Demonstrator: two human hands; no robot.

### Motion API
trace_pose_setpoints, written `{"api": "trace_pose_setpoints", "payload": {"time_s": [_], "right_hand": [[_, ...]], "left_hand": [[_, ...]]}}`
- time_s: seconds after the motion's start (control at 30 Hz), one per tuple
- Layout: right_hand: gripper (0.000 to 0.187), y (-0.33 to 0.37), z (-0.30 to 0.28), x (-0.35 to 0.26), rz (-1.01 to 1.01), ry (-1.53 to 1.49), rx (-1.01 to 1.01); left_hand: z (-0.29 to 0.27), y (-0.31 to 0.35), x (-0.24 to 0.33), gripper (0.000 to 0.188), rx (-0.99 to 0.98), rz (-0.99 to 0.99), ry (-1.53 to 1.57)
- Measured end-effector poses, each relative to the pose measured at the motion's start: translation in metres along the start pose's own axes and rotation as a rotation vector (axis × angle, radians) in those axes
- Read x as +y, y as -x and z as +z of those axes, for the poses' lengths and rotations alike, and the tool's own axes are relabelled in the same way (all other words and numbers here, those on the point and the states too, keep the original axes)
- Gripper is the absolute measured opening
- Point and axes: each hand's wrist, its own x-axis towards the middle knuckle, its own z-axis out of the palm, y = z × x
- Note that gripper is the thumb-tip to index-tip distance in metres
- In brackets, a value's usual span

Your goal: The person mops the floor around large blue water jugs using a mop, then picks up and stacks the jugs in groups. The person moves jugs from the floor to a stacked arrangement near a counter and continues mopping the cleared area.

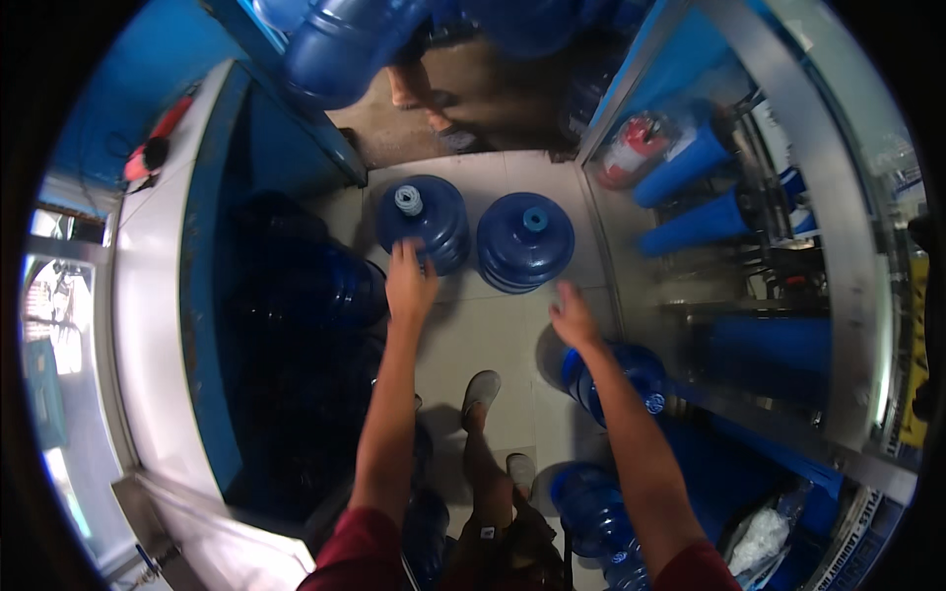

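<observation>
Two large blue water jugs stand upright on the tiled floor in front of me. The left jug [439,222] has a white top on its neck; the right jug [517,251] has a lighter blue one. My left hand [410,283] reaches over the near side of the left jug with fingers stretched out; whether it touches is unclear. Just short of the right jug is my right hand [574,317], apart from it, fingers partly extended and somewhat blurred. Neither hand holds anything.
More blue jugs lie in the dark shelf [305,286] at left, and others stand near my right arm [631,379]. Beyond the doorway are a person's legs [419,94] and a large blue jug [340,59]. A metal-framed glass panel [621,236] with blue filter housings [695,222] borders the right.
</observation>
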Motion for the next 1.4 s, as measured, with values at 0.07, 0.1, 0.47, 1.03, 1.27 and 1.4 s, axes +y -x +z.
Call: {"api": "trace_pose_setpoints", "payload": {"time_s": [0.07,0.1,0.47,1.03,1.27,1.4], "right_hand": [[0.049,-0.068,0.005,-0.026,-0.017,-0.014,0.102],[0.049,-0.092,0.007,-0.035,-0.058,0.054,0.174],[0.043,-0.174,0.051,-0.034,-0.022,0.253,0.289],[0.024,0.44,-0.169,-0.096,0.051,-0.422,0.658],[0.03,0.749,-0.267,-0.102,0.064,-0.325,1.219],[0.032,0.908,-0.28,-0.112,0.176,0.029,1.54]], "left_hand": [[0.041,-0.081,-0.033,0.04,-0.018,-0.063,-0.195],[0.056,-0.105,-0.048,0.045,-0.061,-0.123,-0.285],[0.086,-0.129,-0.111,0.045,-0.324,-0.141,-0.404],[-0.163,0.165,0.096,0.023,0.282,0.169,0.541],[-0.328,0.292,0.271,0.026,0.151,0.762,0.219],[-0.377,0.329,0.367,0.024,0.043,0.925,0.537]]}}
